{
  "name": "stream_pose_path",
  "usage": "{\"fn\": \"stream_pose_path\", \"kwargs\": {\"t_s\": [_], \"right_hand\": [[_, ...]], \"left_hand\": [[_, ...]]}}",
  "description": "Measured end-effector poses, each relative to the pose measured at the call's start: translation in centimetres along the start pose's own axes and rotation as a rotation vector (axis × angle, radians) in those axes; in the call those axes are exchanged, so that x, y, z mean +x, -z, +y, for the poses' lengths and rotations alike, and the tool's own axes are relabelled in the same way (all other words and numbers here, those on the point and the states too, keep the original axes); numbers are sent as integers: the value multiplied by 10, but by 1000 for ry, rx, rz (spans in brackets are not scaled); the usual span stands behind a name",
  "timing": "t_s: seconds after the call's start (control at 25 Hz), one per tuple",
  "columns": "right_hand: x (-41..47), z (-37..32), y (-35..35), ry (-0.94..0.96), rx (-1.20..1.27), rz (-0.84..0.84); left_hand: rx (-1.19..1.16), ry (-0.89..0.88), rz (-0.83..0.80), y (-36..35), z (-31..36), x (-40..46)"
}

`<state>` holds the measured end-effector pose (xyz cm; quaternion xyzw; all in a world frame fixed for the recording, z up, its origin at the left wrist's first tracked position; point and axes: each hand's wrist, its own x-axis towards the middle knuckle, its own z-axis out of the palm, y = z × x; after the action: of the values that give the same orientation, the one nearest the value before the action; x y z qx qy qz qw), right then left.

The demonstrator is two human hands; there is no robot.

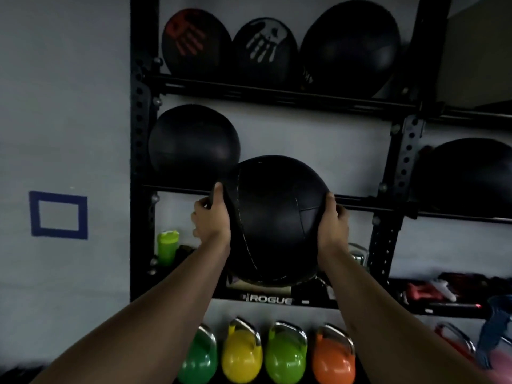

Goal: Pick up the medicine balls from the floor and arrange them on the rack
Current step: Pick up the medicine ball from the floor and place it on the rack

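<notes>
both hands hold a black ball [273, 217] before the "rogue" rack [270, 299].

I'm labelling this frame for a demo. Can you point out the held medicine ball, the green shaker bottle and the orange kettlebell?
held medicine ball [274, 217]: head view, front panel.
green shaker bottle [167, 249]: head view, body.
orange kettlebell [333, 360]: head view, round body.

black medicine ball [274, 217] held before rack [144, 134]
</notes>
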<state>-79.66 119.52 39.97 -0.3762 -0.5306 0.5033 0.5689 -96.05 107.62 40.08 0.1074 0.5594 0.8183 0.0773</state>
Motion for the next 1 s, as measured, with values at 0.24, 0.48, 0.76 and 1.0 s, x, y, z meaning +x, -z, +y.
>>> {"fn": "stream_pose_path", "kwargs": {"t_s": [0.24,0.48,0.76,1.0], "right_hand": [[108,-39,-77,59,162,-7],[204,-62,-131,146,205,30],[304,-33,-163,233,60,-15],[356,-14,-207,655,-374,-171]], "left_hand": [[7,-221,-236,-83,54,103],[3,-301,-336,-160,68,188],[65,-315,-484,-229,37,246],[368,-561,-268,-300,-19,275]]}}
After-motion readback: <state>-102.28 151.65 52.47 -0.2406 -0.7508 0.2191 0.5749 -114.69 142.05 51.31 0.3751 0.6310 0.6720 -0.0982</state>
